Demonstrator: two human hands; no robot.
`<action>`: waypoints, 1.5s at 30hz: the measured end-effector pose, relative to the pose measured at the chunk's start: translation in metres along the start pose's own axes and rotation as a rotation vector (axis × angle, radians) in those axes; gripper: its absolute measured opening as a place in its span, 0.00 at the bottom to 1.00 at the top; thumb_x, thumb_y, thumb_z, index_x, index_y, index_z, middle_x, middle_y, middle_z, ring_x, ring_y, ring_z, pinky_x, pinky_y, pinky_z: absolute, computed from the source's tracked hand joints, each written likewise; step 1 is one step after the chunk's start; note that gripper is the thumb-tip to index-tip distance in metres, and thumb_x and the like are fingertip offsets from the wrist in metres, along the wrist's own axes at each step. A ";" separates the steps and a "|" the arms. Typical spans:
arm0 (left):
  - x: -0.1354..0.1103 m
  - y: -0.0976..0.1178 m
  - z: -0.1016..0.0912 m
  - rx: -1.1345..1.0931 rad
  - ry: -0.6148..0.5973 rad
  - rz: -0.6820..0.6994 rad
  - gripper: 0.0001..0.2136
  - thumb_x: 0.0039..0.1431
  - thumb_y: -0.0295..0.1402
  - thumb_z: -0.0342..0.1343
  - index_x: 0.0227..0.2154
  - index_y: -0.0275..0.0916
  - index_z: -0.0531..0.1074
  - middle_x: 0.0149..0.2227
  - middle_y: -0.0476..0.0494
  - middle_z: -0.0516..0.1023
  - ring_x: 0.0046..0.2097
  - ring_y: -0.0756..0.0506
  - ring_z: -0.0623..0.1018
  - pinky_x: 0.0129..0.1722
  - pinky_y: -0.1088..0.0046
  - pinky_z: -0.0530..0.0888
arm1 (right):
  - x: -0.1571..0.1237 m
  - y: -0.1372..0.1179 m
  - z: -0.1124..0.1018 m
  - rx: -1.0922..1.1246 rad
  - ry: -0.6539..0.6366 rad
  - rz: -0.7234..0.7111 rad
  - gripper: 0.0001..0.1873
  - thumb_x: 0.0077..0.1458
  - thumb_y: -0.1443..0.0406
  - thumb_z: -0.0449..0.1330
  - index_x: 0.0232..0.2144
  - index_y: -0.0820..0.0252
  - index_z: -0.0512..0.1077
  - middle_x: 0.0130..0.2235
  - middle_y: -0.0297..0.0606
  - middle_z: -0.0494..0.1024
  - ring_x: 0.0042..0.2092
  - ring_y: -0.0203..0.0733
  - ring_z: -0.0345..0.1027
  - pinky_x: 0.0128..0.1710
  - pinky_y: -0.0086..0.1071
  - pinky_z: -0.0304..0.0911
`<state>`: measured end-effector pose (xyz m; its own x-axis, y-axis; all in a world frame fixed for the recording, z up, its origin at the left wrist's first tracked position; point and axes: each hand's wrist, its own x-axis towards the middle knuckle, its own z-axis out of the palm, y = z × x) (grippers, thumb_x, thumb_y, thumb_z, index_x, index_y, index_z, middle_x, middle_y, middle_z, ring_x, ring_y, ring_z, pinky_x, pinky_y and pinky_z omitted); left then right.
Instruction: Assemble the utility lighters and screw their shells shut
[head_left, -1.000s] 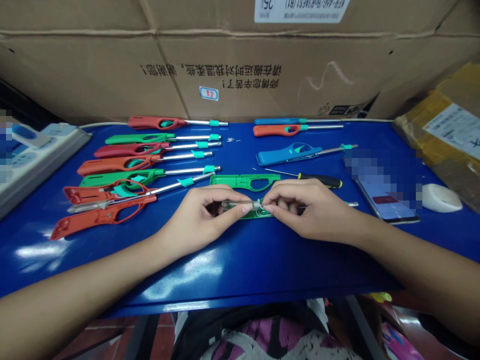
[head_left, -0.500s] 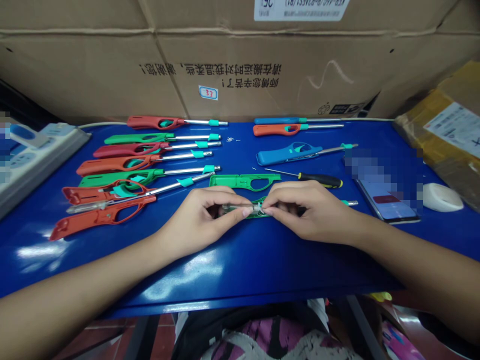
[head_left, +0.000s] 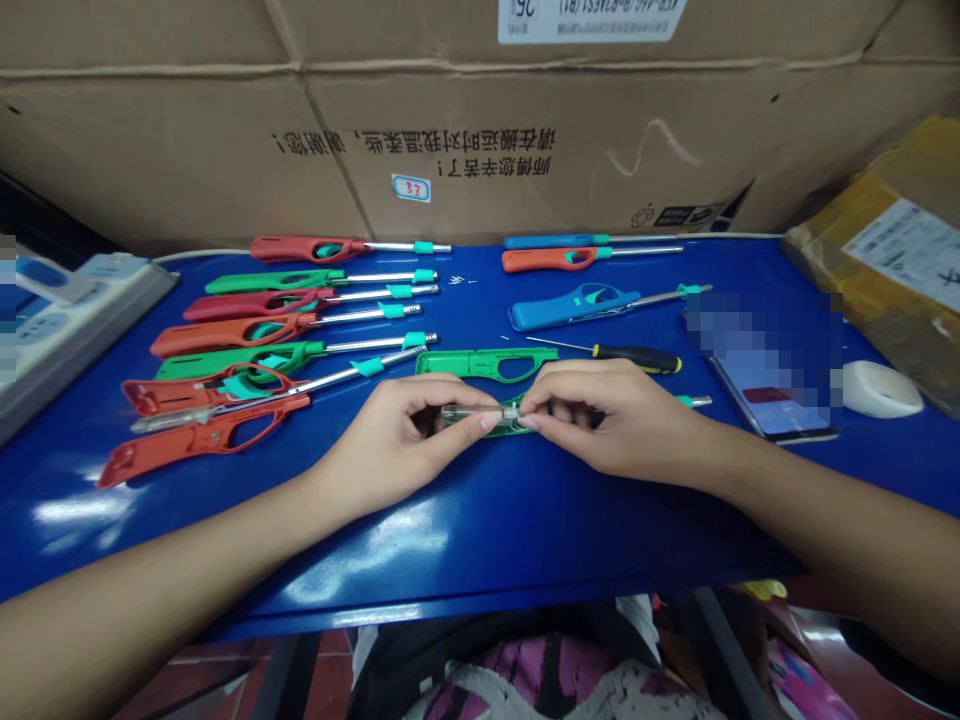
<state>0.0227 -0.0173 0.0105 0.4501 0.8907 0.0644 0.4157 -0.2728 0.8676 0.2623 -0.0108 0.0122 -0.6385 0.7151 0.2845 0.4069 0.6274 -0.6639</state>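
My left hand (head_left: pixel 401 432) is closed on a clear plastic lighter fuel tank (head_left: pixel 469 412), with thumb and fingers along its sides. The fingertips of my right hand (head_left: pixel 611 412) pinch the small whitish fitting at the tank's right end. Beneath both hands lies a green lighter casing half (head_left: pixel 512 431), mostly covered. A metal lighter tube with a teal piece (head_left: pixel 701 401) pokes out beyond my right hand. Just behind the hands rests another green casing half (head_left: pixel 487 364), hollow side up. A yellow-and-black screwdriver (head_left: pixel 637 358) lies behind my right hand.
On the blue table (head_left: pixel 465 540), several lighters line the left, with an opened orange lighter (head_left: pixel 210 440) nearest. Blue lighters (head_left: pixel 570 306) and an orange one sit back right. A phone (head_left: pixel 780 400), white mouse (head_left: pixel 881 388), power strip (head_left: pixel 82 310) and cardboard box (head_left: pixel 420 120) surround them.
The view has shifted slightly. Both hands keep nearly the same place and grip, and a little more of the clear tank shows between the left fingers.
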 end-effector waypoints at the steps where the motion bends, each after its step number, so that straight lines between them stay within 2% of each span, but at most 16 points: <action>1: 0.000 0.000 0.000 -0.002 0.004 -0.001 0.08 0.61 0.38 0.63 0.38 0.40 0.83 0.37 0.45 0.84 0.37 0.46 0.80 0.31 0.74 0.72 | 0.000 0.000 0.000 0.004 0.003 0.001 0.03 0.62 0.69 0.61 0.36 0.61 0.75 0.32 0.33 0.76 0.26 0.28 0.62 0.26 0.24 0.60; 7: -0.001 0.001 -0.001 -0.002 0.014 -0.001 0.08 0.61 0.37 0.63 0.38 0.40 0.83 0.37 0.44 0.84 0.36 0.46 0.80 0.31 0.74 0.72 | 0.000 0.000 -0.001 -0.030 0.022 -0.021 0.05 0.63 0.69 0.59 0.35 0.60 0.75 0.33 0.35 0.79 0.28 0.30 0.65 0.26 0.26 0.60; 17: 0.000 0.000 0.000 0.014 -0.030 0.036 0.08 0.62 0.35 0.63 0.39 0.39 0.84 0.37 0.44 0.84 0.37 0.47 0.79 0.34 0.73 0.73 | 0.001 0.001 -0.001 -0.018 -0.018 -0.081 0.08 0.65 0.71 0.56 0.36 0.60 0.75 0.36 0.38 0.80 0.37 0.36 0.72 0.37 0.30 0.66; 21: -0.001 0.001 0.001 0.043 0.009 0.066 0.07 0.62 0.35 0.63 0.39 0.39 0.84 0.37 0.44 0.84 0.36 0.47 0.79 0.34 0.74 0.74 | 0.001 -0.001 0.001 0.002 0.004 -0.050 0.07 0.64 0.71 0.57 0.35 0.59 0.75 0.34 0.37 0.79 0.33 0.35 0.70 0.32 0.28 0.64; 25: -0.004 0.004 0.001 0.100 0.048 0.113 0.07 0.63 0.35 0.63 0.40 0.41 0.84 0.38 0.44 0.84 0.37 0.47 0.80 0.36 0.73 0.76 | 0.000 -0.003 0.002 -0.003 0.027 0.005 0.05 0.62 0.70 0.59 0.34 0.60 0.75 0.31 0.34 0.77 0.25 0.30 0.61 0.25 0.26 0.58; 27: -0.006 0.005 -0.002 0.134 0.044 0.166 0.08 0.63 0.34 0.62 0.42 0.42 0.83 0.40 0.44 0.84 0.38 0.46 0.81 0.38 0.73 0.77 | 0.000 -0.003 0.000 -0.035 0.017 -0.001 0.04 0.62 0.70 0.59 0.36 0.60 0.75 0.32 0.34 0.76 0.27 0.31 0.63 0.28 0.27 0.60; 30: -0.006 0.005 -0.009 0.206 0.008 0.232 0.09 0.63 0.32 0.62 0.45 0.44 0.83 0.42 0.45 0.83 0.40 0.47 0.81 0.39 0.73 0.77 | -0.001 -0.001 -0.002 -0.102 -0.028 -0.025 0.06 0.64 0.67 0.59 0.39 0.61 0.76 0.37 0.37 0.77 0.37 0.36 0.70 0.38 0.30 0.66; 32: -0.006 0.004 -0.014 0.277 -0.036 0.245 0.10 0.63 0.31 0.61 0.46 0.46 0.83 0.43 0.47 0.83 0.40 0.48 0.81 0.41 0.73 0.77 | -0.001 0.001 -0.004 -0.146 -0.049 -0.017 0.07 0.65 0.66 0.58 0.41 0.60 0.76 0.41 0.40 0.77 0.41 0.39 0.72 0.43 0.34 0.66; 36: -0.006 0.004 -0.021 0.378 -0.107 0.236 0.13 0.63 0.29 0.60 0.47 0.50 0.82 0.43 0.50 0.83 0.41 0.48 0.81 0.42 0.71 0.76 | -0.004 0.001 -0.005 -0.216 -0.066 0.008 0.09 0.65 0.65 0.57 0.44 0.58 0.76 0.44 0.40 0.75 0.42 0.41 0.72 0.44 0.36 0.67; 40: -0.007 0.005 -0.020 0.415 -0.097 0.212 0.11 0.64 0.32 0.59 0.46 0.46 0.82 0.43 0.49 0.83 0.39 0.47 0.81 0.38 0.71 0.76 | -0.004 0.000 -0.006 -0.243 -0.078 0.006 0.10 0.65 0.65 0.56 0.44 0.59 0.76 0.44 0.40 0.75 0.42 0.40 0.72 0.44 0.36 0.67; 45: -0.005 0.004 -0.018 0.400 -0.103 0.186 0.09 0.67 0.34 0.58 0.44 0.44 0.83 0.41 0.47 0.83 0.40 0.47 0.81 0.41 0.70 0.76 | -0.003 0.002 -0.005 -0.274 -0.080 -0.021 0.10 0.65 0.65 0.56 0.45 0.59 0.76 0.45 0.39 0.75 0.42 0.40 0.72 0.43 0.35 0.67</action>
<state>0.0078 -0.0160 0.0222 0.6138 0.7779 0.1342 0.5841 -0.5619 0.5857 0.2684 -0.0105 0.0136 -0.6940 0.6811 0.2335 0.5472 0.7097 -0.4437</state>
